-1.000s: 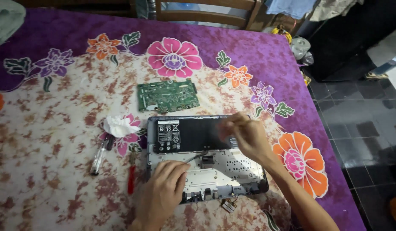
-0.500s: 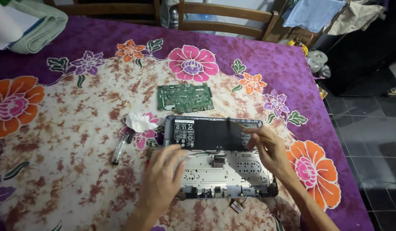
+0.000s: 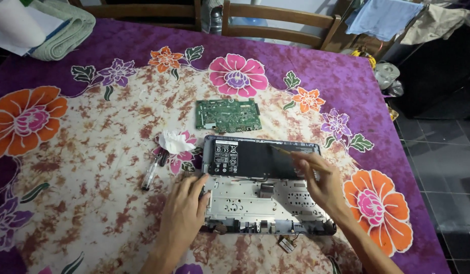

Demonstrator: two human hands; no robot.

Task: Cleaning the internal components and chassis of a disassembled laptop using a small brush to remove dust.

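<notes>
While left hand [image 3: 186, 203] steadies laptop base [image 3: 265, 203], right hand [image 3: 321, 180] brushes battery [image 3: 260, 160].

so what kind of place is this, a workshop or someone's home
Most likely a home dining table used as a repair bench: a flowered purple tablecloth, wooden chairs and folded towels. On it lie an opened laptop chassis and a green circuit board.
</notes>
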